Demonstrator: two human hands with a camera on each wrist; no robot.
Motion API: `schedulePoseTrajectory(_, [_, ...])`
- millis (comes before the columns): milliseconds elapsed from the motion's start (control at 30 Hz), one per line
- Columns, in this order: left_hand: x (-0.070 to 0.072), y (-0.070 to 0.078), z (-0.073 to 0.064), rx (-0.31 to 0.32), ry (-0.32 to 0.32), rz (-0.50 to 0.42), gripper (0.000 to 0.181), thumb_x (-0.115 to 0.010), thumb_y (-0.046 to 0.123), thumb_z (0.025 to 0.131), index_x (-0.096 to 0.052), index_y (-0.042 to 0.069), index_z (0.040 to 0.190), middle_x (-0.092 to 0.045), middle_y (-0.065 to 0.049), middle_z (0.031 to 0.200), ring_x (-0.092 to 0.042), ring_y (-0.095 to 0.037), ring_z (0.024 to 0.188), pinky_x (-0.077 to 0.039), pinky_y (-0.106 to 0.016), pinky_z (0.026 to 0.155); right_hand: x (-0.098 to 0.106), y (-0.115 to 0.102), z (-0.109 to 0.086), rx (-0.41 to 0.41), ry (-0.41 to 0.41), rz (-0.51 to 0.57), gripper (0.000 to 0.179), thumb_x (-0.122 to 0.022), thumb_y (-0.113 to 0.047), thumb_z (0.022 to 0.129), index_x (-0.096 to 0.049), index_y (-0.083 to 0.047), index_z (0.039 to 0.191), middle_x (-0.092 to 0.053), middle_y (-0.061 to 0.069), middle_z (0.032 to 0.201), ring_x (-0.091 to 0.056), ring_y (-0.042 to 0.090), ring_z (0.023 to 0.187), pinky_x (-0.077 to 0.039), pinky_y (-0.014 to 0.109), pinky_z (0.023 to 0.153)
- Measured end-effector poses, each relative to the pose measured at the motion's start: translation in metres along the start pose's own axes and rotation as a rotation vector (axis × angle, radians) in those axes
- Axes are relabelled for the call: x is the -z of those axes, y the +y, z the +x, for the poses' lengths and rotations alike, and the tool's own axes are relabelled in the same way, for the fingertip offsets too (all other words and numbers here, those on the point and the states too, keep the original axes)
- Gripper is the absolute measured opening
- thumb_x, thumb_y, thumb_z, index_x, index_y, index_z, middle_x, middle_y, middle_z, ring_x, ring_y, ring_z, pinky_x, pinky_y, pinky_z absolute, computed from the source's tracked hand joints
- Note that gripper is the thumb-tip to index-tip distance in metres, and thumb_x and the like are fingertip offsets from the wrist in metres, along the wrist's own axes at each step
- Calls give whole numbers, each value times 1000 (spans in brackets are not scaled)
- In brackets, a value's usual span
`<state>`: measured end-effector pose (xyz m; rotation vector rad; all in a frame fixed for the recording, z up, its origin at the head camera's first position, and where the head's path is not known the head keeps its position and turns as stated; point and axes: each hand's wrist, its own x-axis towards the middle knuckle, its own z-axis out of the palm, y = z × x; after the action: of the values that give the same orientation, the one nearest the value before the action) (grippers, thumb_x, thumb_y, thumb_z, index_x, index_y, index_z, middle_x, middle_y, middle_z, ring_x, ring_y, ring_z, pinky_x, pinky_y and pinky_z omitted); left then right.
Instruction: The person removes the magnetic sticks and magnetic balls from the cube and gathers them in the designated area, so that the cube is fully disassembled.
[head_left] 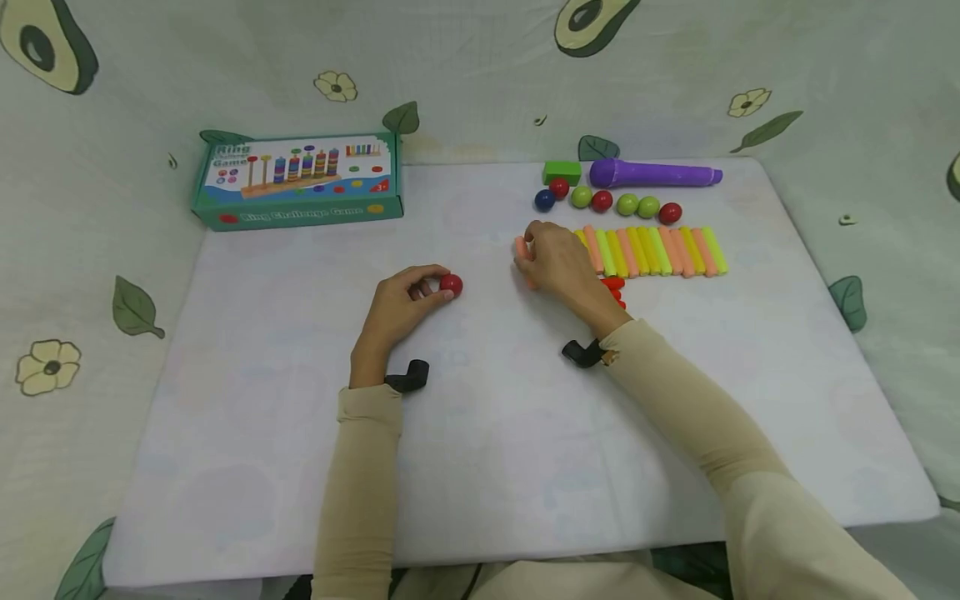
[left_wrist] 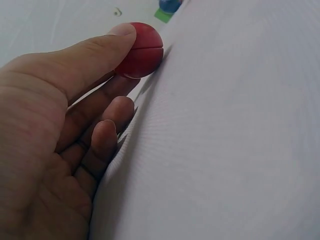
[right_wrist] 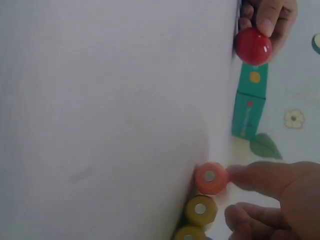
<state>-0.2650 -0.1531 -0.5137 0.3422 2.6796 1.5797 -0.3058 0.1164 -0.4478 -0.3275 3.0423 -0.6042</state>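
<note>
A glossy red ball [head_left: 451, 285] with a thin seam round it is pinched between the thumb and fingers of my left hand [head_left: 401, 304], low over the white table. In the left wrist view the ball [left_wrist: 142, 52] sits at the thumb tip, the other fingers bent below. My right hand [head_left: 558, 258] holds the leftmost orange stick [head_left: 521, 248] between thumb and forefinger, at the left end of a row of sticks. The right wrist view shows a silvery disc in the end of the orange stick [right_wrist: 205, 187], beside a yellow stick [right_wrist: 207, 218]. Part of the row is hidden under the hand.
Yellow, green and orange sticks [head_left: 652, 250] lie side by side to the right. Behind them are green balls [head_left: 627, 205], red balls [head_left: 671, 213], a blue ball [head_left: 544, 200], a green block [head_left: 562, 172] and a purple baton [head_left: 652, 174]. Red pieces [head_left: 613, 284] lie beside my right wrist. A game box [head_left: 300, 212] stands back left.
</note>
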Motion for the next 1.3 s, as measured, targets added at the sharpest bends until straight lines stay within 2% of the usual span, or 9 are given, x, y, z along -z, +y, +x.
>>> schedulePoseTrajectory(100, [0, 1, 0, 1, -3, -6, 35, -79, 39, 87, -72, 27, 119, -63, 3, 95, -54, -17, 86, -46, -35, 74, -2, 5, 1, 45, 51, -33, 27, -65, -21, 93, -65, 0, 111, -57, 11, 86, -54, 29, 80, -45, 39, 69])
schedulePoseTrajectory(167, [0, 2, -1, 12, -2, -17, 35, -80, 38, 86, -72, 28, 118, -63, 3, 94, -54, -17, 85, -46, -35, 74, -3, 2, -1, 99, 22, 13, 27, -66, -20, 94, -66, 0, 112, -59, 12, 91, -55, 28, 84, -47, 38, 74])
schedulePoseTrajectory(300, [4, 3, -5, 32, 10, -63, 34, -82, 41, 83, -74, 33, 116, -63, 2, 92, -53, -17, 84, -45, -36, 73, -9, -17, -9, 252, -130, 254, 31, -68, -24, 96, -67, -1, 117, -65, 9, 104, -59, 22, 95, -50, 35, 86])
schedulePoseTrajectory(400, [6, 4, -7, 22, 3, -110, 35, -82, 45, 81, -75, 35, 114, -63, 0, 90, -53, -19, 82, -44, -35, 71, -19, -33, -13, 311, -215, 424, 32, -69, -27, 96, -67, -3, 117, -68, 5, 105, -61, 18, 96, -51, 33, 88])
schedulePoseTrajectory(600, [2, 6, -8, 9, -23, -165, 38, -82, 47, 79, -75, 35, 114, -66, -1, 92, -54, -22, 81, -44, -34, 69, -32, -41, -13, 244, -243, 569, 29, -75, -28, 92, -68, -8, 111, -70, 2, 100, -65, 15, 91, -53, 30, 84])
schedulePoseTrajectory(700, [0, 6, -8, 24, -13, -153, 36, -78, 51, 83, -74, 35, 115, -68, 5, 100, -57, -19, 83, -46, -34, 72, -23, -37, -6, 236, -211, 511, 30, -78, -25, 90, -68, -8, 113, -70, 2, 102, -64, 17, 93, -53, 31, 86])
schedulePoseTrajectory(800, [-3, 5, -7, 30, 0, -136, 32, -71, 51, 90, -73, 32, 115, -69, 9, 106, -61, -15, 88, -49, -34, 79, -4, -30, 12, 264, -149, 363, 31, -77, -19, 90, -66, -7, 117, -68, 6, 108, -61, 21, 100, -51, 34, 91])
schedulePoseTrajectory(1000, [-8, 5, -6, 23, 3, -115, 18, -69, 39, 95, -75, 27, 107, -71, 9, 99, -61, -13, 88, -49, -35, 81, 25, -6, 58, 213, -125, 126, 36, -70, -18, 95, -61, -4, 126, -63, 11, 121, -56, 29, 113, -47, 39, 100])
schedulePoseTrajectory(1300, [-16, 9, -5, -10, -19, -76, 16, -69, 38, 96, -75, 25, 103, -70, 11, 98, -61, -12, 86, -49, -34, 79, 35, 29, 87, 82, -112, 1, 38, -63, -17, 98, -59, -5, 134, -58, 15, 123, -43, 32, 115, -35, 44, 102])
